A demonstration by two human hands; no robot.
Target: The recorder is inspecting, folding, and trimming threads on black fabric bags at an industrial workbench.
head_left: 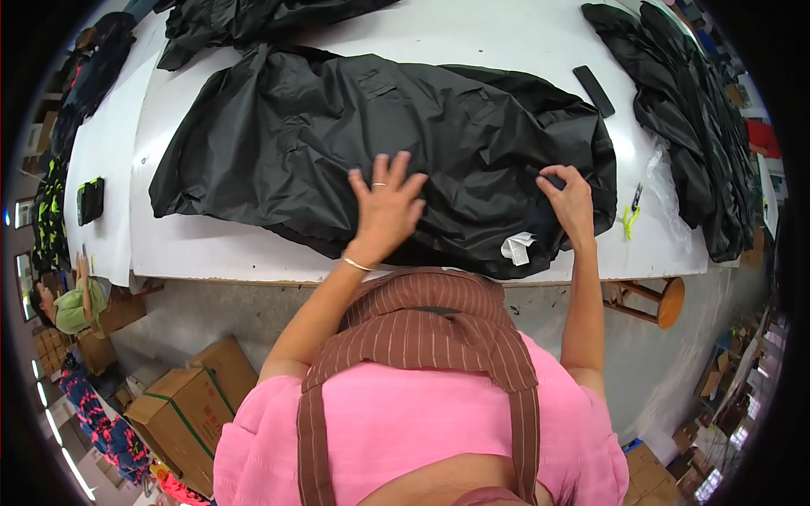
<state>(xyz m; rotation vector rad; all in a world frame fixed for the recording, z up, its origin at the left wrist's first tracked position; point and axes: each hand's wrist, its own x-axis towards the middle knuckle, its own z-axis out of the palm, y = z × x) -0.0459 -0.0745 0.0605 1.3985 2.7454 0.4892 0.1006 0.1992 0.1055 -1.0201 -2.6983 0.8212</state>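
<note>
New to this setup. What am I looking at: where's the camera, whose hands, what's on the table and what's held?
No robot here: these are a person's bare hands. The one picture comes from the left of two wide fisheye cameras worn on that person's head, looking down, so straight edges bend toward the rim.

A black garment lies wrinkled across the white table, with a white label near its lower right. Beyond its right end are a dark flat slab, a small tool with a yellow cord, and more black cloth.

The left hand rests spread on the garment, gripping nothing. The right hand seems to pinch a bit of its dark fabric.
</note>
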